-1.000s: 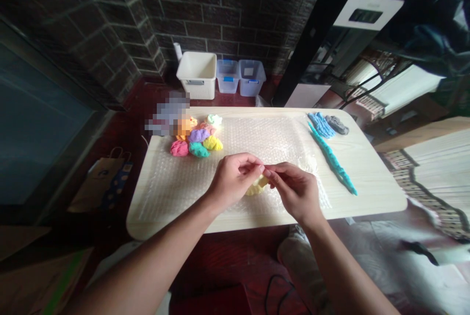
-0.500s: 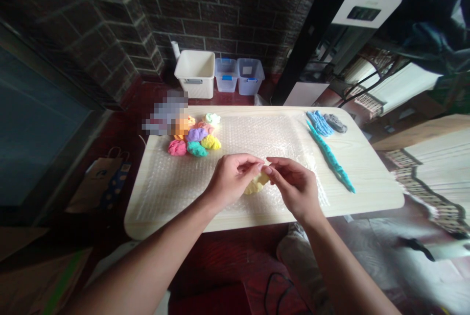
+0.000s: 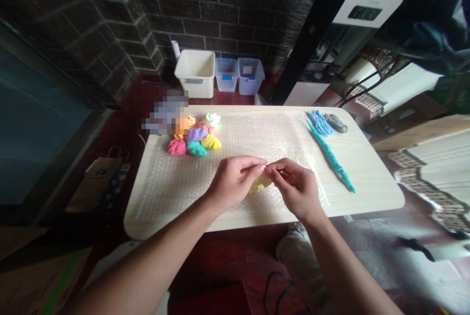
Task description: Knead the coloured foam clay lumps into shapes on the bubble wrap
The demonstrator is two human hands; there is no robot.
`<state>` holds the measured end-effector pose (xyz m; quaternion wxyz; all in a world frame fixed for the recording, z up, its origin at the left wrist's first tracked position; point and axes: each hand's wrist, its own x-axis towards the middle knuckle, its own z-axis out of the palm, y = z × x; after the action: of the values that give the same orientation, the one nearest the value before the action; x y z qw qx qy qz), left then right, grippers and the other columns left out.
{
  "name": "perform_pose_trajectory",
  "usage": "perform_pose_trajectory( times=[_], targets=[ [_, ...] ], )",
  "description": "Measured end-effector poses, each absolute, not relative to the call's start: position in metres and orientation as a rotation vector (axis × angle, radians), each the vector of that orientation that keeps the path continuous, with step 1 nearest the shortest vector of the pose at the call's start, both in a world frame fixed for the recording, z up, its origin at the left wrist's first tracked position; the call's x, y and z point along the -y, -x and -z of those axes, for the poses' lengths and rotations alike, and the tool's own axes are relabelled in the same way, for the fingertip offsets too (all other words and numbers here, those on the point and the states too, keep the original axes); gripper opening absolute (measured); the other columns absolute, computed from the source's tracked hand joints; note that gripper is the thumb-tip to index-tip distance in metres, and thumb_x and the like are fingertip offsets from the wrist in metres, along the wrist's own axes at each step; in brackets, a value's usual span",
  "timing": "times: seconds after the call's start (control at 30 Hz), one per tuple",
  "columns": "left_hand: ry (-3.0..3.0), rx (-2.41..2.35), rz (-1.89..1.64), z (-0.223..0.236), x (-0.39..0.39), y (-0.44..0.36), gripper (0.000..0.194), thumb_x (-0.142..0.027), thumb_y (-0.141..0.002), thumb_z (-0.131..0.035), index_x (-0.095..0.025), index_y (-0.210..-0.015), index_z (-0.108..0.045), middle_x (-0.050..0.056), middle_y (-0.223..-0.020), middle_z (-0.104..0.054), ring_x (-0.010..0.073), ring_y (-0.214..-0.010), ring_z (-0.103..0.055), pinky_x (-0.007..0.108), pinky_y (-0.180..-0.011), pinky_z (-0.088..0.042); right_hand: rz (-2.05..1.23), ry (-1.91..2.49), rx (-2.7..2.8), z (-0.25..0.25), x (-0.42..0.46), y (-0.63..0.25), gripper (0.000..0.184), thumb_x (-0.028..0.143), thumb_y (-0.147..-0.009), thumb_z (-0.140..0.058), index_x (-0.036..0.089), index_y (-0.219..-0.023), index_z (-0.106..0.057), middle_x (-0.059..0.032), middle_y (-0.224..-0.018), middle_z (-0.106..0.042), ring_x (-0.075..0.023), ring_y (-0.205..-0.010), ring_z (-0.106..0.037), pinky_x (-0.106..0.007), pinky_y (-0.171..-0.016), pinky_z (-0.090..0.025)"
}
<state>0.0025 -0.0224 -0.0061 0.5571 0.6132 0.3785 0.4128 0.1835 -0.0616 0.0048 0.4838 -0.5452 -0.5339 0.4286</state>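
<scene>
Over the bubble wrap, near the table's front edge, my left hand (image 3: pixel 233 180) and my right hand (image 3: pixel 296 185) meet fingertip to fingertip. Between them hangs a pale yellow piece of modelling clay (image 3: pixel 260 186), thin and uneven at its lower edge. Both hands are closed, thumbs and fingers pinching its top. My fingers hide much of the upper part. Farther left lie clay lumps: a pink one (image 3: pixel 177 147), a green one (image 3: pixel 197 148), a yellow one (image 3: pixel 211 142), a purple one (image 3: pixel 197 134) and several others.
Bubble wrap (image 3: pixel 242 131) covers much of the light wooden table (image 3: pixel 378 183). On the right lie a long turquoise clay roll (image 3: pixel 330 156), a blue clay lump (image 3: pixel 320 123) and a grey one (image 3: pixel 336 123). Behind the table stand a white bin (image 3: pixel 194 87) and two clear boxes.
The yellow clay has shifted slightly right between my fingers, with less of it showing beside my left hand. My hands stay pinched together in almost the same place.
</scene>
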Motion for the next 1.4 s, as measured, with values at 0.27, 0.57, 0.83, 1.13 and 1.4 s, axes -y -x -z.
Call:
perform_pose_trajectory(
  times=[0.27, 0.57, 0.83, 1.13, 1.4],
  targets=[
    [-1.406, -0.894, -1.02, 0.0053, 0.0202, -0.0033, 0.023, -0.037, -0.094, -0.076, -0.017, -0.101, -0.083, 0.011, -0.103, -0.084, 0.0247, -0.094, -0.08, 0.033, -0.085, -0.063, -1.068, 1.266, 1.209, -0.0057, 0.0597, -0.1777, 0.031, 0.05, -0.084, -0.088, 0.02, -0.09, -0.082, -0.0045, -0.076, -0.074, -0.0175, -0.067, -0.066, -0.03, -0.063, -0.057],
    [-1.3, -0.896, -1.005, 0.0032, 0.0178, -0.0026, 0.023, -0.037, -0.091, -0.078, -0.015, -0.097, -0.08, 0.009, -0.092, -0.082, 0.0209, -0.084, -0.077, 0.028, -0.075, -0.059, -1.04, 1.277, 1.179, -0.0053, 0.0589, -0.1817, 0.03, 0.049, -0.083, -0.089, 0.019, -0.083, -0.081, -0.0059, -0.073, -0.077, -0.0185, -0.066, -0.069, -0.031, -0.062, -0.058],
    [-1.258, -0.918, -1.001, 0.0019, 0.0161, -0.0018, 0.026, -0.04, -0.089, -0.079, -0.014, -0.09, -0.08, 0.008, -0.086, -0.081, 0.0192, -0.077, -0.073, 0.028, -0.07, -0.056, -1.074, 1.265, 1.18, -0.0049, 0.0626, -0.1756, 0.034, 0.049, -0.084, -0.088, 0.022, -0.104, -0.085, -0.0077, -0.088, -0.082, -0.021, -0.077, -0.074, -0.034, -0.069, -0.063],
    [-1.092, -0.879, -0.992, 0.0041, 0.0174, -0.0067, 0.034, -0.042, -0.088, -0.082, -0.014, -0.106, -0.079, 0.009, -0.095, -0.082, 0.0198, -0.084, -0.076, 0.028, -0.072, -0.06, -0.987, 1.282, 1.094, -0.0008, 0.0609, -0.1781, 0.023, 0.043, -0.082, -0.09, 0.021, -0.09, -0.085, -0.0056, -0.078, -0.079, -0.0188, -0.069, -0.071, -0.033, -0.066, -0.061],
    [-1.259, -0.896, -0.982, 0.0031, 0.0185, -0.0032, 0.021, -0.034, -0.09, -0.078, -0.014, -0.093, -0.082, 0.01, -0.095, -0.082, 0.0213, -0.087, -0.076, 0.029, -0.079, -0.059, -1.053, 1.263, 1.159, -0.0059, 0.0605, -0.1764, 0.027, 0.045, -0.084, -0.089, 0.021, -0.096, -0.085, -0.0061, -0.086, -0.079, -0.0168, -0.067, -0.067, -0.031, -0.063, -0.06]
  ],
)
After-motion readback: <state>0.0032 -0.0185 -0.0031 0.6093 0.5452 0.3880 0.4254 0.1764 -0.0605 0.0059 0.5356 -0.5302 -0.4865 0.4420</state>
